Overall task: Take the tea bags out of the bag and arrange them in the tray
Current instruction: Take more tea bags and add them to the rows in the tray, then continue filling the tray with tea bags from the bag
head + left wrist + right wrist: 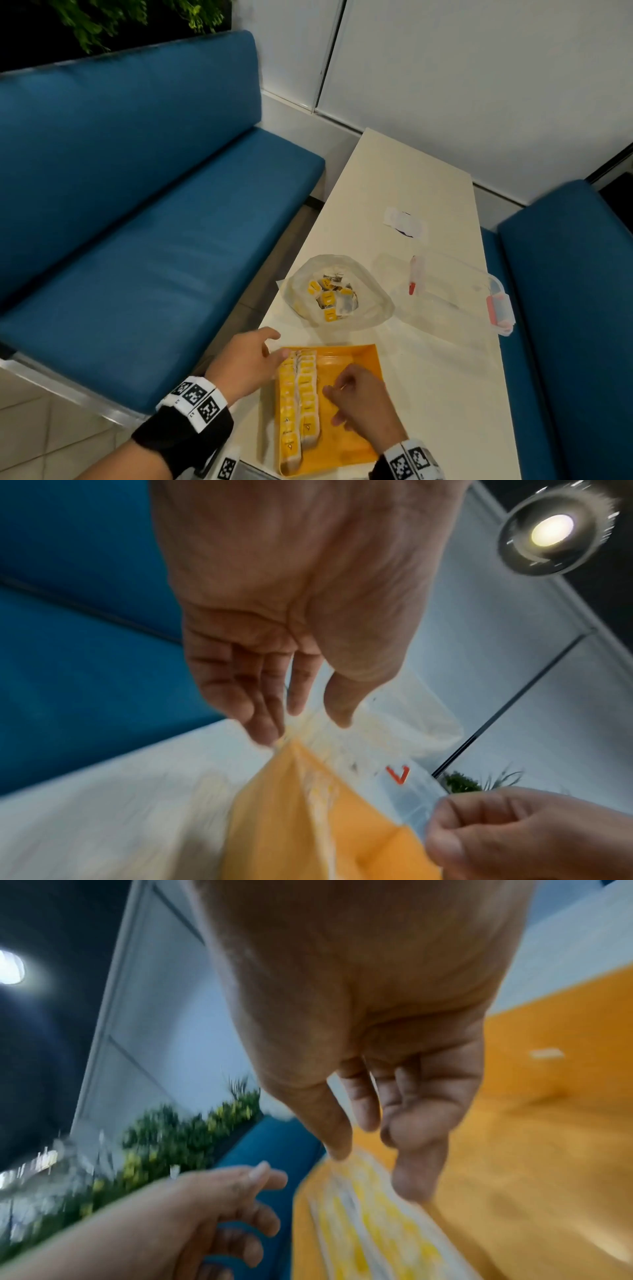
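An orange tray (349, 445) lies at the near end of the table, with two rows of yellow-tagged tea bags (301, 404) packed along its left side. Beyond it a clear plastic bag (373, 308) stands open, several loose tea bags (329, 298) inside. My left hand (274, 349) reaches to the tray's far left corner, its straight fingers touching the far end of the rows (301, 718). My right hand (330, 394) hovers over the tray just right of the rows, fingers loosely curled, nothing seen in them (369, 1150). The wrist views are blurred.
A clear plastic box (452, 291) with red latches stands on the table to the right of the bag. Farther back lies a white wrapper (406, 222). Blue benches (154, 205) flank the narrow table, whose left edge (274, 301) runs close to the bag and tray.
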`<state>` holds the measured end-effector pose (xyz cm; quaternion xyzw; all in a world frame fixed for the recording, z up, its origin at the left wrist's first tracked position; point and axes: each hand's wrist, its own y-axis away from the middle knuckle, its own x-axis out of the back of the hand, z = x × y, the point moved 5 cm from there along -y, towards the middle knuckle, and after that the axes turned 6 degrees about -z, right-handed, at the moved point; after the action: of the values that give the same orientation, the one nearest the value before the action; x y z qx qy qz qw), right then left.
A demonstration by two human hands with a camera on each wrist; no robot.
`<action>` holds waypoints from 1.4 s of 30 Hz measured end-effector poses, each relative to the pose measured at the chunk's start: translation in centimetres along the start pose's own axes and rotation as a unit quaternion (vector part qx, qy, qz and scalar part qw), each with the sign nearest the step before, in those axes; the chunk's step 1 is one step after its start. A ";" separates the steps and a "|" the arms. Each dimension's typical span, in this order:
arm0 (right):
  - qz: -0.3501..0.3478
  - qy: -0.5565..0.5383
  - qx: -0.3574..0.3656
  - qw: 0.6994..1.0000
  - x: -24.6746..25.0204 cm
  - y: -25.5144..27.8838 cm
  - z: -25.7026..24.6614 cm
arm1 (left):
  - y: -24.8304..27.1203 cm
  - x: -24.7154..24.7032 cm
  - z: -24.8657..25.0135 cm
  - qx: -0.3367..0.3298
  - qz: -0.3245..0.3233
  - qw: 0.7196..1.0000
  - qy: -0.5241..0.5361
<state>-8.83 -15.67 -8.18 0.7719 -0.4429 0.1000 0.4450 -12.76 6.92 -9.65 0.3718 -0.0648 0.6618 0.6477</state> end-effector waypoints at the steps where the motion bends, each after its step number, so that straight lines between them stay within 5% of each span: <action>1: 0.056 -0.027 0.011 0.998 2.2 0.5 -0.9 | -0.3 1.5 1.4 -0.030 0.044 0.999 -0.009; 4: 0.227 -0.037 0.066 0.971 8.5 1.2 -3.6 | -1.7 4.1 7.3 -0.178 0.099 0.979 -0.015; 7: 0.268 -0.046 0.097 0.958 10.5 -0.5 -5.6 | -4.5 2.8 12.2 -0.252 0.029 0.962 -0.101; 11: 0.255 -0.025 0.129 0.958 10.0 -2.7 -7.7 | -8.6 0.6 12.7 -0.191 -0.080 0.951 -0.231; 14: 0.265 -0.036 0.132 0.954 10.2 -2.9 -7.6 | -10.5 1.2 11.4 -0.135 -0.064 0.951 -0.269; 25: 0.246 -0.009 0.142 0.959 11.8 -3.7 -7.1 | -15.2 -4.0 13.6 -0.164 -0.247 0.869 -0.395; 37: 0.236 -0.019 0.135 0.962 11.2 -3.7 -6.5 | -17.4 -6.4 10.7 0.000 -0.248 0.965 -0.090; 42: 0.238 -0.031 0.138 0.961 11.3 -4.3 -7.1 | -17.8 -6.0 10.1 0.043 -0.224 0.974 -0.003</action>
<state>2.83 -15.96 -0.37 0.7003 -0.6096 0.2393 0.2839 6.81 -0.95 -12.97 0.4061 0.0471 0.5012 0.7626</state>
